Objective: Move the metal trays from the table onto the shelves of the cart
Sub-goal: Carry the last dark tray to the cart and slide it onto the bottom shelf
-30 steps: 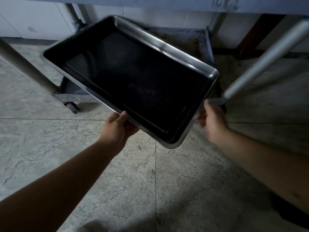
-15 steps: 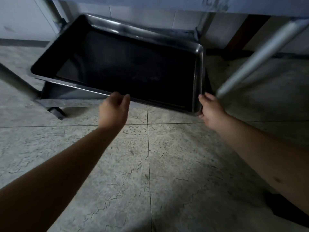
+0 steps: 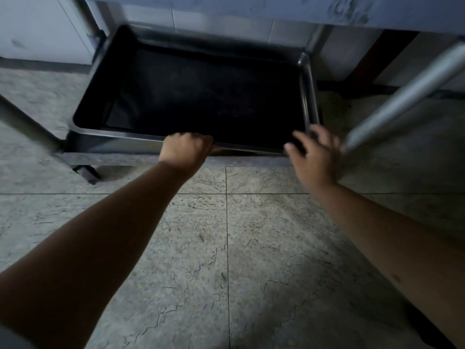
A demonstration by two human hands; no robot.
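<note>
- Metal tray (image 3: 305, 86), dark inside, is seen lying flat on the bottom shelf (image 3: 125, 154) of the cart, under an upper shelf (image 3: 276, 8).
- Tray's near rim is gripped by the left hand (image 3: 185, 149); fingers are curled over the edge, knuckles up.
- Right hand (image 3: 314, 152) is placed at the tray's near right corner, motion-blurred; fingers are spread and loosely bent. Whether the rim is actually grasped cannot be told.
- Cart posts are seen at the left (image 3: 22, 124) and right (image 3: 402, 96), the right one just beside the right hand.
- A caster (image 3: 88, 173) is visible under the near left corner of the shelf.
- Cart is stood on a cracked tiled floor (image 3: 226, 248).
</note>
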